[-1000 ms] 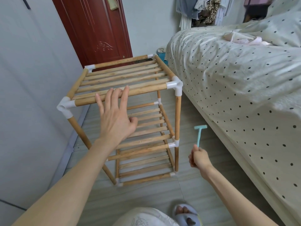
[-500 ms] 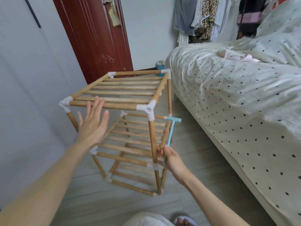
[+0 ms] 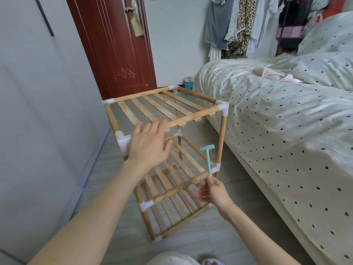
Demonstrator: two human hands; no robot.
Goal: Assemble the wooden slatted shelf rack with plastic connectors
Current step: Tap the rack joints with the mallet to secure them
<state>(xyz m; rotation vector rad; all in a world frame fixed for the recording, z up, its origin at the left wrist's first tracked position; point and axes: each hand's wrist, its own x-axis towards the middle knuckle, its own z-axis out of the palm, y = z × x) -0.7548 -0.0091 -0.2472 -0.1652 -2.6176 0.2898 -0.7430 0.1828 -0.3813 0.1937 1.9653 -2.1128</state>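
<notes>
The wooden slatted rack (image 3: 164,106) stands on the floor with three slatted tiers, its round rails joined by white plastic connectors (image 3: 223,107). My left hand (image 3: 148,145) is spread flat against the top tier's front rail, next to the front-left connector (image 3: 123,141), fingers apart. My right hand (image 3: 213,191) sits by the middle tier's front rail and pinches the handle of a small teal plastic hammer (image 3: 207,157), its head pointing up.
A bed with a dotted cover (image 3: 286,119) runs along the right, close to the rack. A grey wall (image 3: 38,111) is on the left, a dark red door (image 3: 114,44) behind. Clothes (image 3: 235,25) hang at the back. My knee and slipper show at the bottom.
The rack has turned on the floor, so a different side faces me. My left hand shifted along the top rail toward the front-left connector. My right hand with the hammer came in to the middle tier.
</notes>
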